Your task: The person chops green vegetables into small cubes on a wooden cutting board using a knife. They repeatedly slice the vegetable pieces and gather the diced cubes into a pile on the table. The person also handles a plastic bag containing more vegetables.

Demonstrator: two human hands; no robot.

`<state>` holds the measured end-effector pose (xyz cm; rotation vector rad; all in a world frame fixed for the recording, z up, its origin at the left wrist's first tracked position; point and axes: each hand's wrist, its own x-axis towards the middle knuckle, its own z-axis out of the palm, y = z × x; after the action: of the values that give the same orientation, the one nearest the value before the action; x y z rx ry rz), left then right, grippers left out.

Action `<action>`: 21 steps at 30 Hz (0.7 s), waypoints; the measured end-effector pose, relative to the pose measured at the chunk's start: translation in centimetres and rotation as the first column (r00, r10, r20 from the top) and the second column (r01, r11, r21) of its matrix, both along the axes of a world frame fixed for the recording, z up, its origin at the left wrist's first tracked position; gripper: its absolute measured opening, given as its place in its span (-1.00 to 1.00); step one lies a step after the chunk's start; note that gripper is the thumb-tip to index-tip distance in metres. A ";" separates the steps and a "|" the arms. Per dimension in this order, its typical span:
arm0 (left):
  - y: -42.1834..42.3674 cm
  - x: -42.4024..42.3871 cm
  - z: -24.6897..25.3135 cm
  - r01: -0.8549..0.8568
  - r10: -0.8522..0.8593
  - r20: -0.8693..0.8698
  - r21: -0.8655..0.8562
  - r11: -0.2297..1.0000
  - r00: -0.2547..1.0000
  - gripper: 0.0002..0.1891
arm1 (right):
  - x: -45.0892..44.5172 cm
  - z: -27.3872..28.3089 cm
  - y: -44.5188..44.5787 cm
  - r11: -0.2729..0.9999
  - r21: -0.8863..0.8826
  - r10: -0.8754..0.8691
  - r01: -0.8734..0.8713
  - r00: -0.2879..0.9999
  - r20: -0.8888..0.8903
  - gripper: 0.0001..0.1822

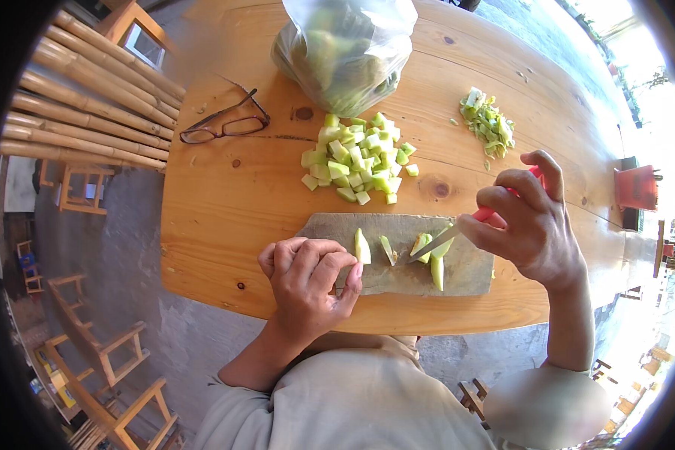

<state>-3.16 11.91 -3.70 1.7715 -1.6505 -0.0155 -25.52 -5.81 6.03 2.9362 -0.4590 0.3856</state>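
My right hand (523,225) grips a small knife (436,243) by its red handle, the blade slanting down to the left over a worn wooden cutting board (394,225). Several pale green wedges (437,273) of a fruit or vegetable lie around the blade. Over the board's left end, my left hand (315,281) has its thumb and forefinger together at the lower end of another wedge (362,247); whether they pinch it is unclear. A thin piece (388,249) lies between the hands. Beyond the board sits a heap of pale green chunks (357,157).
A clear plastic bag (346,62) of green produce stands behind the chunks on the wooden table (214,225). Eyeglasses (225,126) lie at the left, and a pile of green peelings (488,122) at the right. A red pot (637,187) is near the right edge.
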 end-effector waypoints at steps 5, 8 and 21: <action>0.0 0.1 0.2 0.001 -0.001 0.005 0.002 1.000 1.000 -0.89 | 0.4 0.1 -0.2 1.000 -0.008 0.022 -0.022 1.000 -0.013 -0.79; -0.1 0.1 0.2 0.012 -0.012 0.002 0.002 1.000 1.000 -0.89 | 0.7 0.0 0.7 1.000 -0.008 0.014 -0.014 1.000 0.000 -0.80; -0.1 0.2 0.2 0.008 -0.008 -0.016 0.002 1.000 1.000 -0.89 | -2.2 1.3 0.3 0.988 -0.081 -0.138 0.128 0.981 -0.137 -0.73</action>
<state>-3.01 11.85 -3.51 1.7620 -1.6465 -0.0341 -27.76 -5.54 7.33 2.8183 -0.6042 0.1710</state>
